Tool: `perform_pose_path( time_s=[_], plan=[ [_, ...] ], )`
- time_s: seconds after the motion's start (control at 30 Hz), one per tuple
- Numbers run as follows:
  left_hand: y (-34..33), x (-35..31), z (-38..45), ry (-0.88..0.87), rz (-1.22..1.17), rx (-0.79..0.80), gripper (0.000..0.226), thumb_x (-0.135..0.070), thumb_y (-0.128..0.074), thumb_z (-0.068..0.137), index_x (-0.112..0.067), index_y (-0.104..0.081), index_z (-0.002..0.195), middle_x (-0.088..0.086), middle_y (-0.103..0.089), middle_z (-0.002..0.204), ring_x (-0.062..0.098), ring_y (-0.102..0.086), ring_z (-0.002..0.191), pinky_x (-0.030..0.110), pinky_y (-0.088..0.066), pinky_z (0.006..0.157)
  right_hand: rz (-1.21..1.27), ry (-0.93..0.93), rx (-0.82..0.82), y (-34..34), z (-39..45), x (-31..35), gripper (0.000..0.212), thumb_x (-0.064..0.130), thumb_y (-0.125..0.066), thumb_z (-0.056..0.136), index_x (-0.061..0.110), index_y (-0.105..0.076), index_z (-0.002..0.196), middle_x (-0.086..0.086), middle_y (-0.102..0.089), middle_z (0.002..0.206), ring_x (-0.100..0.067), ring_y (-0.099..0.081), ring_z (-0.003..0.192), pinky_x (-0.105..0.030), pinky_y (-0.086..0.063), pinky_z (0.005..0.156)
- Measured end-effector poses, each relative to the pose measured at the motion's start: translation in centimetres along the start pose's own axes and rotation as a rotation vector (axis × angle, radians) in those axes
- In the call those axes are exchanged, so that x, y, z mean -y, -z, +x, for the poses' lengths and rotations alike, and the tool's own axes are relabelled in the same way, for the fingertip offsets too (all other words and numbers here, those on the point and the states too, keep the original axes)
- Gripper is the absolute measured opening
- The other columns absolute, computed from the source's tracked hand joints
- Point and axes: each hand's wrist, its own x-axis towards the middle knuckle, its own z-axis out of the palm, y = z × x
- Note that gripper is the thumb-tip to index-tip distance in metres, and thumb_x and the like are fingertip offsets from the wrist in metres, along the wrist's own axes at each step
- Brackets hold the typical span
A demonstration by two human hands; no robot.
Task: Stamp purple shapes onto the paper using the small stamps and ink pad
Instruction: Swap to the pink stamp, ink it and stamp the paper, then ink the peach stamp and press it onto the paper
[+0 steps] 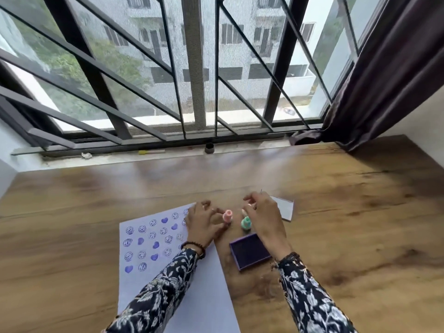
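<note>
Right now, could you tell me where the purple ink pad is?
The square purple ink pad lies open on the wooden table, right of the white paper, below the right hand.

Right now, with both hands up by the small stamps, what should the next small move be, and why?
Probably dab the pink stamp, at the left hand, onto the open ink pad beside it, then press it on the paper, whose lower half is bare.
</note>
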Motion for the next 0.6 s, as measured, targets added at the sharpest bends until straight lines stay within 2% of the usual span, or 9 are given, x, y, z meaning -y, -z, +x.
perform_pose_path(
  time_s=[0.1, 0.17, 0.2, 0.27, 0.3, 0.37, 0.4, 0.47, 0.6],
  plan=[
    [-0.3, 0.1, -0.1, 0.020, 0.014, 0.064, 0.040, -0.043, -0.071, 0.068, -0.035, -0.062, 0.106, 0.004, -0.043, 0.135, 0.025, -0.033, 0.126, 0.035, -0.024, 0.102, -0.106, -0.015, 0.120, -0.6, 1.0, -0.8, 0.025, 0.013, -0.056, 0.085, 0.017, -0.064, 0.108, -0.011, -0.064, 0.109, -0.026, -0.061, 0.099, -0.034, -0.048, 0.084],
    [0.2, 0.1, -0.6, 0.035, 0.009, 0.087, 0.054, -0.042, -0.072, 0.068, -0.034, -0.054, 0.118, 0.003, -0.041, 0.138, 0.024, -0.029, 0.129, 0.037, -0.023, 0.105, -0.079, -0.042, 0.109, -0.5, 1.2, -1.0, 0.023, 0.010, -0.055, 0.086, 0.015, -0.067, 0.106, -0.012, -0.069, 0.105, -0.023, -0.063, 0.095, -0.027, -0.046, 0.080],
    [0.5, 0.0, -1.0, 0.053, -0.036, 0.042, 0.058, -0.040, -0.074, 0.067, -0.032, -0.053, 0.120, 0.003, -0.042, 0.137, 0.023, -0.030, 0.128, 0.037, -0.025, 0.104, -0.009, -0.070, 0.070, -0.3, 1.3, -1.1, 0.022, 0.009, -0.055, 0.087, 0.012, -0.068, 0.104, -0.012, -0.071, 0.103, -0.021, -0.064, 0.093, -0.026, -0.047, 0.078],
    [1.6, -0.8, -2.0, 0.059, -0.239, -0.109, 0.052, -0.035, -0.075, 0.068, -0.030, -0.056, 0.116, -0.003, -0.051, 0.124, 0.018, -0.040, 0.119, 0.037, -0.031, 0.099, 0.322, -0.181, 0.016, 0.6, 1.2, -1.4, 0.021, 0.006, -0.057, 0.088, 0.006, -0.067, 0.106, -0.013, -0.072, 0.099, -0.019, -0.065, 0.087, -0.026, -0.054, 0.076],
    [2.2, -1.5, -2.5, 0.042, -0.381, -0.148, 0.046, -0.031, -0.075, 0.069, -0.032, -0.058, 0.111, -0.009, -0.055, 0.116, 0.014, -0.046, 0.113, 0.034, -0.036, 0.095, 0.563, -0.250, 0.042, 1.2, 0.9, -1.4, 0.021, 0.004, -0.057, 0.089, 0.003, -0.066, 0.108, -0.011, -0.071, 0.094, -0.015, -0.065, 0.080, -0.021, -0.056, 0.069],
    [3.4, -3.1, -3.3, 0.008, -0.635, -0.121, 0.036, -0.023, -0.075, 0.071, -0.036, -0.060, 0.101, -0.015, -0.062, 0.105, 0.007, -0.058, 0.100, 0.021, -0.046, 0.084, 1.007, -0.354, 0.152, 2.0, -0.3, -0.9, 0.018, 0.003, -0.054, 0.090, 0.003, -0.067, 0.104, -0.003, -0.069, 0.081, -0.004, -0.062, 0.064, -0.012, -0.055, 0.058],
    [3.8, -3.9, -3.7, 0.005, -0.725, -0.085, 0.034, -0.019, -0.074, 0.071, -0.036, -0.062, 0.098, -0.014, -0.066, 0.101, 0.004, -0.062, 0.095, 0.015, -0.049, 0.078, 1.128, -0.375, 0.196, 2.3, -1.0, -0.6, 0.017, 0.004, -0.053, 0.091, 0.007, -0.068, 0.098, 0.000, -0.069, 0.075, -0.002, -0.062, 0.061, -0.012, -0.055, 0.058],
    [4.4, -5.2, -4.3, 0.011, -0.849, -0.022, 0.031, -0.014, -0.074, 0.071, -0.034, -0.066, 0.093, -0.009, -0.070, 0.093, 0.001, -0.066, 0.085, 0.010, -0.050, 0.071, 1.250, -0.382, 0.244, 2.5, -2.4, -0.2, 0.019, 0.005, -0.052, 0.091, 0.012, -0.069, 0.089, 0.002, -0.072, 0.071, -0.003, -0.063, 0.060, -0.014, -0.056, 0.059],
    [4.6, -6.6, -5.5, -0.058, -0.877, 0.033, 0.026, -0.009, -0.075, 0.068, -0.031, -0.071, 0.083, -0.012, -0.073, 0.075, 0.004, -0.068, 0.076, 0.011, -0.051, 0.067, 1.379, -0.383, 0.255, 2.8, -4.4, 0.4, 0.019, 0.004, -0.047, 0.092, 0.009, -0.065, 0.091, 0.002, -0.073, 0.068, -0.005, -0.066, 0.060, -0.014, -0.057, 0.059]
  ],
)
